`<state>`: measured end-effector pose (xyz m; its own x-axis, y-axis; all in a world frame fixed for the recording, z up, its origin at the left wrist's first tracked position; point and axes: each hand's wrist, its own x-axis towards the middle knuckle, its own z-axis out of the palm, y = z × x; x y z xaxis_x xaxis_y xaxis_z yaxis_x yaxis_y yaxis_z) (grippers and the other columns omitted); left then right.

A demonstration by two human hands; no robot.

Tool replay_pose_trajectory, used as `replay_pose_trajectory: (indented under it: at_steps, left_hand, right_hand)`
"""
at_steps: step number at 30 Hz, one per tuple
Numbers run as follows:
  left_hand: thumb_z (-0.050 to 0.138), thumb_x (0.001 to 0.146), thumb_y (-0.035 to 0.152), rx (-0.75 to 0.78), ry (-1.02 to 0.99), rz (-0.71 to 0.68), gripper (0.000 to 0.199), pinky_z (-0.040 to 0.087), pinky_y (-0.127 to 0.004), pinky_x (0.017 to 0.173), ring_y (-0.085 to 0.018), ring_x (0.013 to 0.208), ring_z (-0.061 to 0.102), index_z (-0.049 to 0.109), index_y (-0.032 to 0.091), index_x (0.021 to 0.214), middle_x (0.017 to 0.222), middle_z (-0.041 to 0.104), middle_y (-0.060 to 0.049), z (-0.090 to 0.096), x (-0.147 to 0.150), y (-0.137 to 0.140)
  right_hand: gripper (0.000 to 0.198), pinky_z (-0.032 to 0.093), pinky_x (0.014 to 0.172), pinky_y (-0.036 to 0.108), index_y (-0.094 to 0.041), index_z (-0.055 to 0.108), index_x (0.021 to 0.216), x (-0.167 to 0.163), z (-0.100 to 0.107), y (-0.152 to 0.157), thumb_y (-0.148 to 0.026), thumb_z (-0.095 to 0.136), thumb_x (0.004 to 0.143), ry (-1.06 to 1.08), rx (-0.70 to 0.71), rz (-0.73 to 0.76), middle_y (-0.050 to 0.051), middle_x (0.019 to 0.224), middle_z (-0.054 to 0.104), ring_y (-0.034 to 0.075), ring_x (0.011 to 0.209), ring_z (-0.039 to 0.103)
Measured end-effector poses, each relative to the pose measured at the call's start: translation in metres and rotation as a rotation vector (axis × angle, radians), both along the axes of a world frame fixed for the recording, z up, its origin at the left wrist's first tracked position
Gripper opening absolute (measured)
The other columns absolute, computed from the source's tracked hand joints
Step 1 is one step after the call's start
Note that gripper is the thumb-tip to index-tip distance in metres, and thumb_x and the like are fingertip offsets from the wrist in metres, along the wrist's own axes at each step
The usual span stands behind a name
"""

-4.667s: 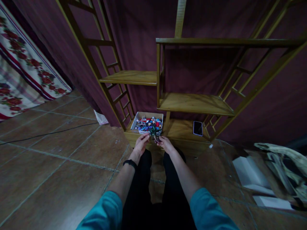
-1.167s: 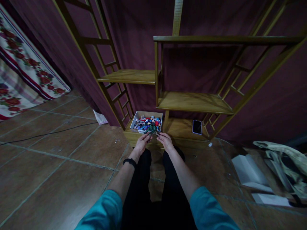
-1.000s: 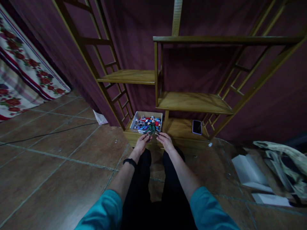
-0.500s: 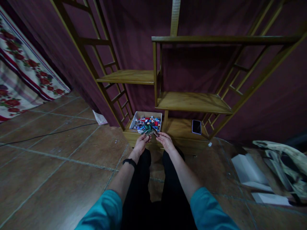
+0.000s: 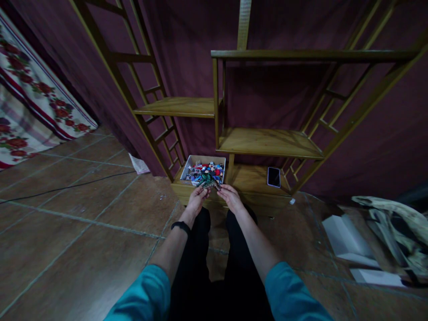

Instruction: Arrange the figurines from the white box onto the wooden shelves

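Between my two hands is a small dark green and brown toy figure [image 5: 209,182], its exact kind too small to make out. My left hand [image 5: 198,198] is closed on its left side, fingertips pinching it from below. At its right end my right hand [image 5: 230,196] grips with thumb and fingers. Just behind the figure stands an open white cardboard box [image 5: 186,174] on the low shelf. Many small colourful figurines [image 5: 209,168] fill it, with reds, blues and whites showing. The held figure covers part of the box's front edge.
A wooden shelf unit [image 5: 267,141] rises in front of me, with a phone [image 5: 273,177] on its lowest board. White packaging [image 5: 347,238] and a pale bag [image 5: 401,223] lie on the floor at right. A black cable [image 5: 70,185] crosses the tiles at left.
The toy figure has tilted slightly between my fingers. Both hands otherwise stay in nearly the same place.
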<state>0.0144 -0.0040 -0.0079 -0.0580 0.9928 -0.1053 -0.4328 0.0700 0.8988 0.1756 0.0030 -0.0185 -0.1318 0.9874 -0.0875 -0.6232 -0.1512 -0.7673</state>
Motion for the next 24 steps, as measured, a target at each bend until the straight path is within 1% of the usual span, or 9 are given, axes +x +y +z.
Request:
replay_pose_trajectory:
  at_steps: [7,14,19,24]
  left_hand:
    - [0.078,0.055,0.021,0.007,-0.053,0.039,0.039,0.045,-0.027,0.068,-0.014,0.072,0.062,0.064,0.015,0.091,0.08,0.067,-0.005,-0.005,0.001,0.002]
    - [0.078,0.053,0.018,0.023,-0.029,0.032,0.05,0.043,-0.026,0.071,-0.013,0.075,0.062,0.064,0.018,0.101,0.082,0.068,-0.004,-0.005,0.001,0.002]
    - [0.077,0.054,0.015,0.03,-0.024,-0.011,0.049,0.042,-0.024,0.071,-0.013,0.079,0.061,0.065,0.017,0.102,0.086,0.068,-0.004,0.0,0.002,-0.001]
    - [0.075,0.057,0.013,0.019,-0.053,-0.07,0.048,0.042,-0.023,0.071,-0.013,0.08,0.06,0.065,0.018,0.104,0.09,0.068,-0.005,0.007,0.0,-0.005]
  right_hand:
    - [0.025,0.045,0.09,0.039,-0.019,0.063,0.083,-0.001,0.003,-0.002,-0.022,0.072,0.06,0.002,-0.006,-0.012,0.003,0.089,0.069,0.017,0.085,0.064]
    - [0.028,0.046,0.09,0.038,-0.019,0.062,0.082,-0.003,0.002,-0.001,-0.021,0.073,0.057,-0.001,-0.021,-0.038,0.002,0.089,0.067,0.016,0.084,0.063]
    - [0.029,0.046,0.089,0.039,-0.02,0.061,0.081,-0.005,0.004,-0.003,-0.021,0.074,0.055,-0.022,-0.047,-0.062,0.001,0.087,0.067,0.016,0.084,0.063]
    - [0.026,0.045,0.09,0.039,-0.02,0.061,0.078,-0.006,0.003,-0.003,-0.021,0.074,0.056,-0.036,-0.037,-0.05,0.001,0.085,0.067,0.016,0.087,0.062]
